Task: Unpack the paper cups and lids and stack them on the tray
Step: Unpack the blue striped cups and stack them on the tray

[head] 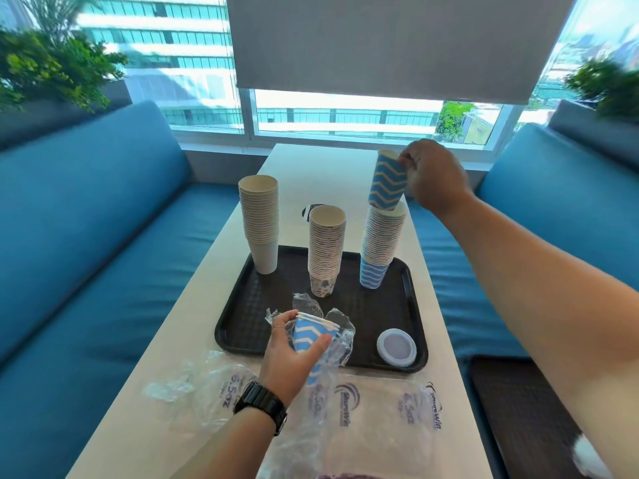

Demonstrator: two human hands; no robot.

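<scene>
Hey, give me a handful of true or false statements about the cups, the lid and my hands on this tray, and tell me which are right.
1. Three cup stacks stand on the black tray. True.
2. The right hand is lowering a blue zigzag cup onto the blue zigzag stack. True.
3. The plain white stack is the shortest of the three. False: the floral stack in the middle looks shortest.
4. The left hand is empty. False: it holds a few blue zigzag cups in plastic wrap.
5. The white lid lies on the tray's near right corner. True.
6. The lid sits on top of a cup stack. False: it lies flat on the tray.
</scene>
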